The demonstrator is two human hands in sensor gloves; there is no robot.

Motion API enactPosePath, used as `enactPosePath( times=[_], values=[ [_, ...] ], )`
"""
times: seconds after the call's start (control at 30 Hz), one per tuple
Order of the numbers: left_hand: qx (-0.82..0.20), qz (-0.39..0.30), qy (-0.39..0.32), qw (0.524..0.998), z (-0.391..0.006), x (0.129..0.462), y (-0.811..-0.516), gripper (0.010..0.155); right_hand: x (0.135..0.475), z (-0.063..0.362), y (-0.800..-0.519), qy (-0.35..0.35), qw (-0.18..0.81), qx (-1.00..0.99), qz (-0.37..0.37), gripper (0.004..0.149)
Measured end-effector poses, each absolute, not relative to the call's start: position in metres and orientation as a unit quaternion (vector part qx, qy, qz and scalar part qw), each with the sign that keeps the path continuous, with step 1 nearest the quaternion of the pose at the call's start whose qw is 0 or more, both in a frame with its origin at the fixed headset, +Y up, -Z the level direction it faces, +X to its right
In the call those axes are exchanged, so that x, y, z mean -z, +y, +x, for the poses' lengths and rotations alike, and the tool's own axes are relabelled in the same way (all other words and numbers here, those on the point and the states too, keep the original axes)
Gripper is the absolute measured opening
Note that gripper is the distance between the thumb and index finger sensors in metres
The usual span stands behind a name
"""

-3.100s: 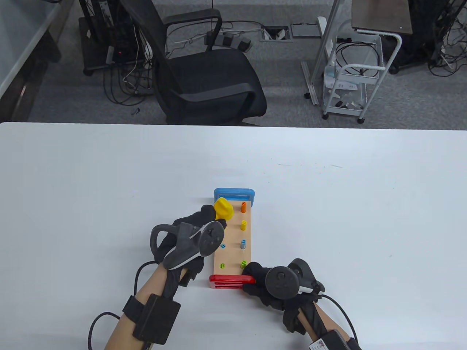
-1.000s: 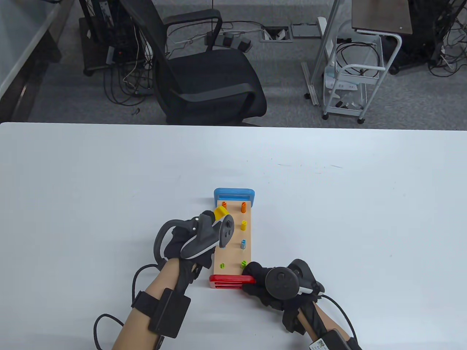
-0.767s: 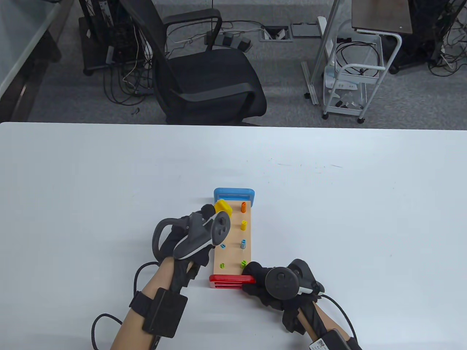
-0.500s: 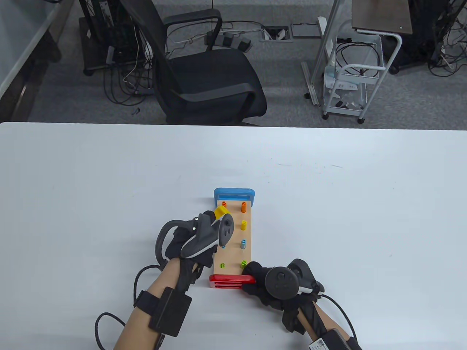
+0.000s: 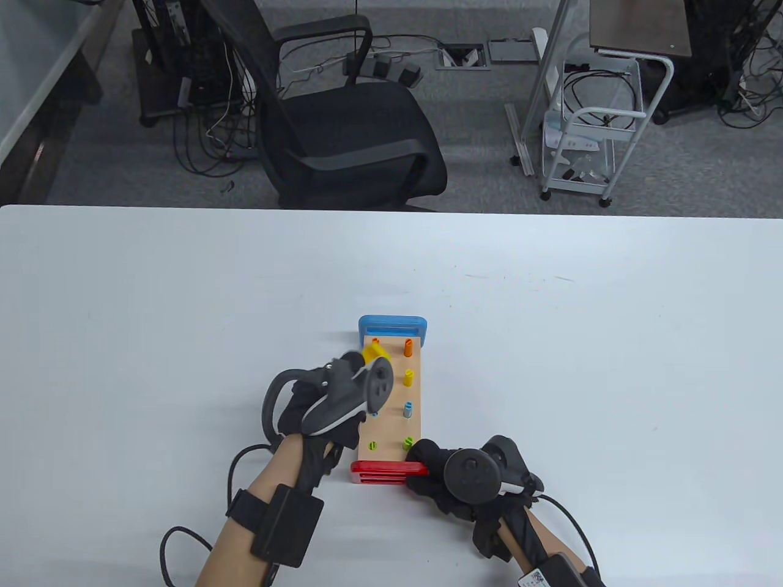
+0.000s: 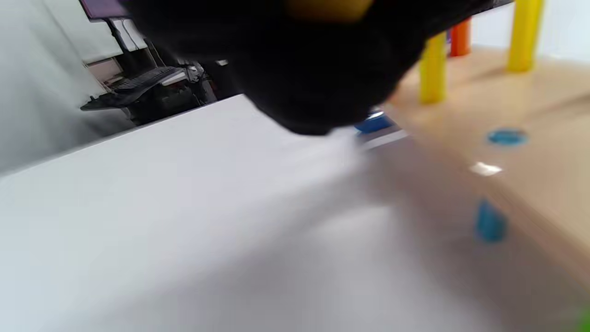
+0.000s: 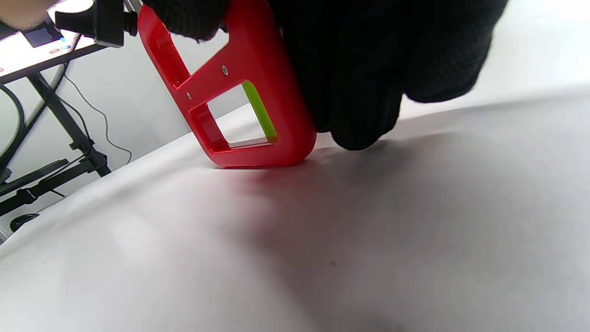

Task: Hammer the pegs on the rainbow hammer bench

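Hammer bench (image 5: 391, 403) set on desk (image 5: 550, 367), near front edge. Left hand (image 5: 327, 400) at its left side, right hand (image 5: 452, 483) at near right corner.

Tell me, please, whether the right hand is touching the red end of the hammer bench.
Touching. In the right wrist view the gloved fingers of the right hand wrap over the red end piece with no gap, steadying the bench.

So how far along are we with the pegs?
Left column: the blue peg and green peg sit flush. The left hand holds the yellow hammer over that column's yellow peg, which stands proud; the right hand grips the bench's red end. The right column's four pegs remain.
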State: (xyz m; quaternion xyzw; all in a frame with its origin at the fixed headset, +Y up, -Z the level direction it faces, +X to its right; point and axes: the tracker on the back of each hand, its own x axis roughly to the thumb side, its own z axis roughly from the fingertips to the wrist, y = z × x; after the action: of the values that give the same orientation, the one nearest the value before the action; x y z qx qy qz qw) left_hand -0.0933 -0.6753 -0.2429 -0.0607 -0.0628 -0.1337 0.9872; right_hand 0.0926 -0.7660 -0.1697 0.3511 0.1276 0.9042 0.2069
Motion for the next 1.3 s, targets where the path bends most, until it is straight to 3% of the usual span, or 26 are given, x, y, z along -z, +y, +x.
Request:
enactPosePath(
  times=[0.03,0.07,0.13,0.3,0.4,0.47,0.5,0.53,0.57,0.6,0.63,0.67,0.73,0.9,1.0,1.07,1.1,1.13,1.17,1.2,1.23,1.27,1.3],
  values=[
    [0.094,-0.028,-0.096,0.990,-0.091,0.245,-0.678,0.048,0.170,0.093,-0.766,0.128,0.207,-0.904,0.351,0.052],
    [0.132,-0.124,-0.070,0.981,-0.086,0.248,-0.680,0.048,0.170,0.093,-0.766,0.129,0.206,-0.905,0.351,0.052],
    [0.122,-0.065,-0.083,0.987,-0.086,0.245,-0.679,0.048,0.170,0.093,-0.766,0.129,0.206,-0.904,0.351,0.052],
    [0.124,-0.099,-0.079,0.984,-0.087,0.246,-0.670,0.053,0.170,0.093,-0.766,0.128,0.206,-0.905,0.351,0.052],
    [0.008,0.018,-0.079,0.997,-0.098,0.240,-0.648,0.058,0.169,0.093,-0.766,0.127,0.205,-0.905,0.351,0.052],
    [-0.056,0.052,-0.079,0.994,-0.104,0.238,-0.648,0.058,0.170,0.093,-0.766,0.128,0.205,-0.905,0.351,0.052],
    [-0.028,0.022,-0.084,0.996,-0.101,0.242,-0.659,0.054,0.170,0.093,-0.766,0.128,0.206,-0.905,0.351,0.052],
    [0.075,-0.087,-0.075,0.990,-0.095,0.248,-0.678,0.053,0.169,0.093,-0.766,0.128,0.205,-0.905,0.351,0.052],
    [0.207,-0.145,-0.026,0.967,-0.097,0.239,-0.677,0.048,0.170,0.093,-0.766,0.130,0.205,-0.905,0.350,0.052],
    [0.120,-0.054,-0.063,0.989,-0.096,0.239,-0.678,0.048,0.170,0.093,-0.766,0.129,0.207,-0.904,0.352,0.052],
    [0.096,-0.062,-0.095,0.989,-0.089,0.247,-0.682,0.048,0.170,0.093,-0.766,0.130,0.206,-0.904,0.351,0.052],
    [0.147,-0.133,-0.060,0.978,-0.090,0.245,-0.679,0.048,0.170,0.093,-0.767,0.129,0.206,-0.904,0.351,0.052],
    [0.123,-0.080,-0.081,0.986,-0.088,0.244,-0.682,0.048,0.170,0.092,-0.767,0.130,0.206,-0.904,0.351,0.052],
    [0.102,-0.086,-0.072,0.988,-0.099,0.244,-0.668,0.054,0.170,0.093,-0.767,0.128,0.205,-0.905,0.351,0.052],
    [-0.032,0.009,-0.085,0.996,-0.112,0.236,-0.645,0.061,0.170,0.093,-0.767,0.128,0.205,-0.904,0.352,0.052],
    [-0.085,0.058,-0.100,0.990,-0.115,0.233,-0.645,0.061,0.170,0.093,-0.767,0.131,0.207,-0.903,0.352,0.052],
    [-0.061,0.044,-0.101,0.992,-0.111,0.237,-0.654,0.057,0.170,0.093,-0.767,0.130,0.207,-0.903,0.352,0.052],
    [0.068,-0.079,-0.095,0.990,-0.102,0.247,-0.679,0.056,0.170,0.093,-0.766,0.131,0.207,-0.903,0.353,0.052],
    [0.189,-0.191,-0.060,0.961,-0.097,0.250,-0.679,0.052,0.170,0.093,-0.766,0.131,0.206,-0.903,0.353,0.052],
    [0.107,-0.104,-0.090,0.985,-0.102,0.245,-0.674,0.051,0.170,0.092,-0.766,0.131,0.205,-0.903,0.354,0.052],
    [0.059,-0.058,-0.123,0.989,-0.099,0.245,-0.675,0.052,0.170,0.092,-0.766,0.131,0.204,-0.904,0.353,0.052],
    [0.121,-0.142,-0.090,0.978,-0.095,0.249,-0.679,0.051,0.170,0.092,-0.766,0.130,0.203,-0.904,0.353,0.052],
    [0.125,-0.116,-0.092,0.981,-0.099,0.245,-0.676,0.052,0.170,0.092,-0.766,0.129,0.203,-0.904,0.353,0.052]
  ],
)
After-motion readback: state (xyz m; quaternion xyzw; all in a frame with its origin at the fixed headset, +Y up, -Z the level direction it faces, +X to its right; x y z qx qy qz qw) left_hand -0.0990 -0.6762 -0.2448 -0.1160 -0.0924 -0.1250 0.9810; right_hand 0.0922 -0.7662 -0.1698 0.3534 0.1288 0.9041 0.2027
